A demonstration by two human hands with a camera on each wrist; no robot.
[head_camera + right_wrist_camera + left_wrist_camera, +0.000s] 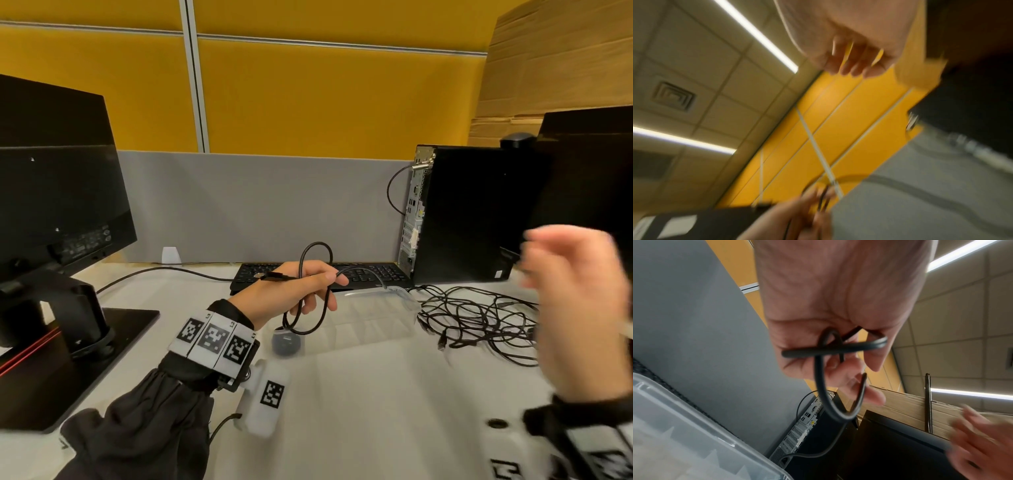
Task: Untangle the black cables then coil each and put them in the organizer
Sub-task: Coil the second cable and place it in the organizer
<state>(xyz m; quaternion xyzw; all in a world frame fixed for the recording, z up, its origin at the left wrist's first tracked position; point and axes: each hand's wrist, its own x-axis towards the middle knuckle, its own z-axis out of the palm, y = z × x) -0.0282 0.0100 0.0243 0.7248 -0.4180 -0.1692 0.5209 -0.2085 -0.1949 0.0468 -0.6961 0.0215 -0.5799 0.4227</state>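
Gripping one coiled cable, the left hand lifts; right hand blurred, grip untellable.

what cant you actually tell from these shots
- Right hand: motion-blurred in all three views, so whether it holds anything cannot be told.
- Cable pile: strands overlap and run behind the right hand in the head view; their count cannot be told.
- Organizer: clear plastic, partly behind the left hand and its coiled cable; contents unclear.
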